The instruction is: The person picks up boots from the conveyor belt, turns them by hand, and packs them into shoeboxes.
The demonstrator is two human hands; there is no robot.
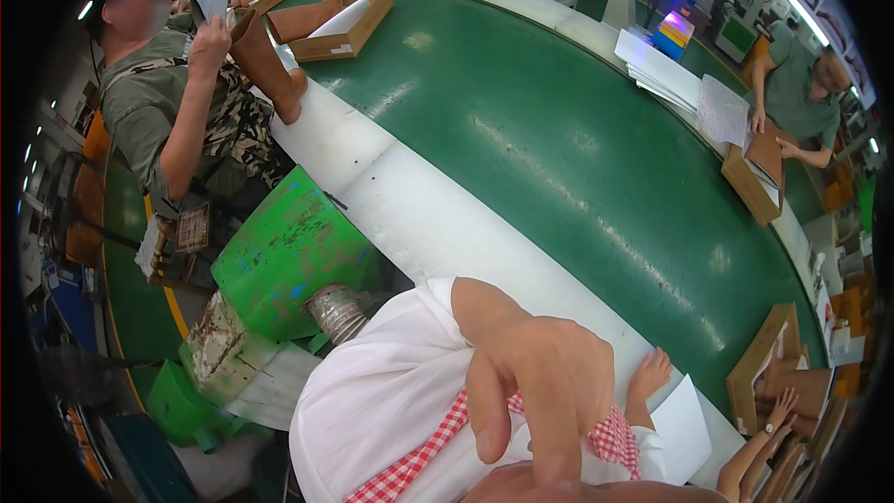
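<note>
My left hand (545,373) is raised close in front of me, its back upward. Its index finger stretches down and its thumb stands apart, while the other fingers are partly curled; nothing shows between them. The index fingertip meets bare skin (615,494) along the lower edge, seemingly my right arm or hand, whose fingers are out of sight. Behind the left hand are my white sleeve and a red-and-white checked apron (414,452). A smaller hand (652,373) rests on the white bench edge beyond; I cannot tell for certain whose it is.
A green conveyor belt (521,158) curves past a white ledge (410,214). Far left, a person handles a brown boot (265,61) beside an open box (363,33). A green machine housing (289,256) stands left. Across, another person handles a box (752,184); lower right, hands touch a boxed boot (801,391).
</note>
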